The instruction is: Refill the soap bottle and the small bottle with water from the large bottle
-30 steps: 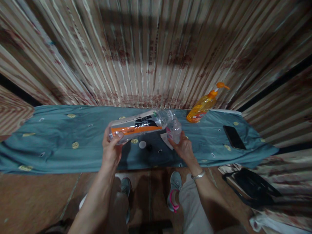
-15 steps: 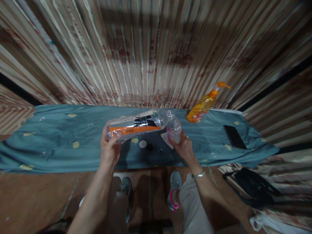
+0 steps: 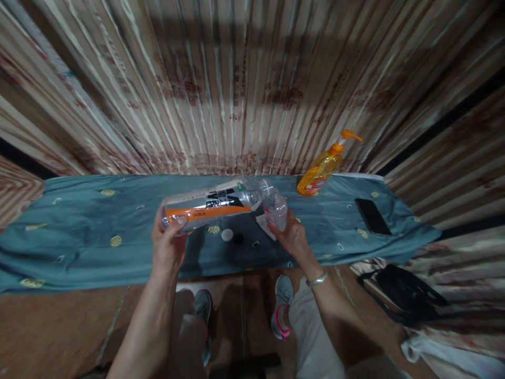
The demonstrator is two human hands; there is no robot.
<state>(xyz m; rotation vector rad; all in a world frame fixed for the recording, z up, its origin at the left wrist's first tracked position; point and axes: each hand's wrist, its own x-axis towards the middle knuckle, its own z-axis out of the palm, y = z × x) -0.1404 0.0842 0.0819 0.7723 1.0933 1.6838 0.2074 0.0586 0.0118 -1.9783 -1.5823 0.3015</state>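
My left hand (image 3: pixel 169 245) grips the base of a large clear bottle (image 3: pixel 213 204) with an orange and black label, held almost level with its mouth pointing right. The mouth meets the top of a small clear bottle (image 3: pixel 275 209), which my right hand (image 3: pixel 292 239) holds upright above the table. A white cap (image 3: pixel 226 235) and a small black cap (image 3: pixel 238 238) lie on the blue-green cloth (image 3: pixel 98 226) below the bottles. A white slip of paper (image 3: pixel 262 225) lies beside my right hand.
An orange pump bottle (image 3: pixel 321 167) stands at the back right of the cloth, a black phone (image 3: pixel 372 216) lies further right. A striped curtain (image 3: pixel 236 84) hangs behind the table. A dark bag (image 3: pixel 402 300) sits on the floor at right; my shoes (image 3: pixel 282 308) show below.
Both hands and the two bottles keep the same pose against each other; the whole scene has shifted slightly left in view as my head moved.
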